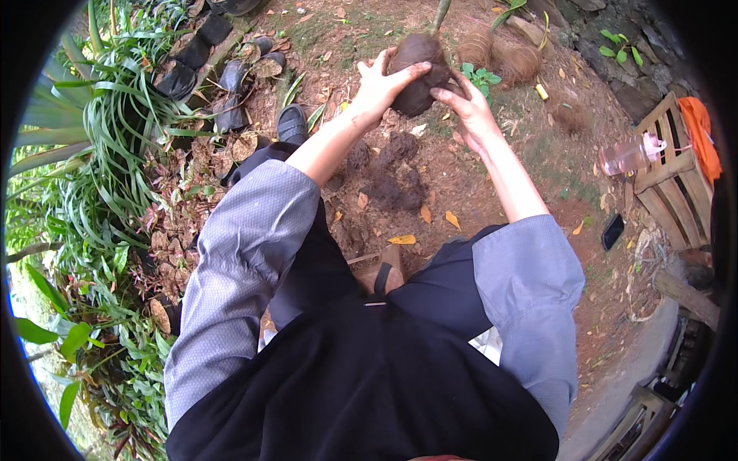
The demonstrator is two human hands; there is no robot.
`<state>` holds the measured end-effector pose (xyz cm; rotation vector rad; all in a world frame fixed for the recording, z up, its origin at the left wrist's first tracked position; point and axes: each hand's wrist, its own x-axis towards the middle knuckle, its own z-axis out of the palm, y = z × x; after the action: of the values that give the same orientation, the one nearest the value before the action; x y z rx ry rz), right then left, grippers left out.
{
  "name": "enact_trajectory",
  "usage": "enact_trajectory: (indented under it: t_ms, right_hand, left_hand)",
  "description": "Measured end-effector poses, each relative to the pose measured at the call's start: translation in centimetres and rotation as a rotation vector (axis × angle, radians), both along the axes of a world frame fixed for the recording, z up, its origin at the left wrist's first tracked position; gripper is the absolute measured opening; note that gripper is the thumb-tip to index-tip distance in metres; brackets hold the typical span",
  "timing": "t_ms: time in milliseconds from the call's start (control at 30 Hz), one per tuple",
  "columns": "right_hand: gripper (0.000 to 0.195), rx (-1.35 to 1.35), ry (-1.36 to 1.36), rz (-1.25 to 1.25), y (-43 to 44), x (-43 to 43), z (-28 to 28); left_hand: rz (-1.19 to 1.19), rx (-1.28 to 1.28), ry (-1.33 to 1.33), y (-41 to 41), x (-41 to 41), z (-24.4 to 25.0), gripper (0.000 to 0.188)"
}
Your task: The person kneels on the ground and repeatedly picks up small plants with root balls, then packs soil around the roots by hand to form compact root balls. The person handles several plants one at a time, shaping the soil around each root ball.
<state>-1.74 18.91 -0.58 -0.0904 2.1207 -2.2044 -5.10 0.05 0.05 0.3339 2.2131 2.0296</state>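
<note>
My left hand (387,83) and my right hand (468,106) hold a dark brown root ball (416,75) between them, raised in front of me. The left thumb lies across its near face, while the right fingers press on its lower right side. A green plant stem (442,14) rises from its top and runs out of the picture. On the ground below, clumps of dark, moist soil (398,178) lie between my feet. Just beyond my right hand are fibre-wrapped plant balls (516,63) and a small leafy plant (480,76).
Black plastic plant bags (230,98) and long-leaved plants (121,138) line the left. At right stand a wooden crate (671,178) with an orange cloth (699,135) and a pink bottle (631,154). A phone (613,232) lies on the soil. Loose fibre (568,115) is at upper right.
</note>
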Motion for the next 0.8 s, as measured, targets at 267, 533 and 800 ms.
enact_trajectory:
  t_ms: [267, 533, 800]
  right_hand:
    - [0.094, 0.095, -0.016, 0.215, 1.6, -0.5, 0.5]
    - [0.065, 1.016, -0.232, 0.081, 8.0, -1.2, -8.0]
    - [0.051, 1.644, -0.311, 0.875, 0.7, -3.5, -15.1]
  left_hand:
    - [-0.356, 0.710, -0.421, -0.4, -3.6, -2.0, 0.054]
    - [-0.218, 0.856, -0.492, -1.0, -5.9, 3.3, 0.070]
    - [-0.089, 0.788, -0.276, -4.0, -8.8, 1.0, 0.040]
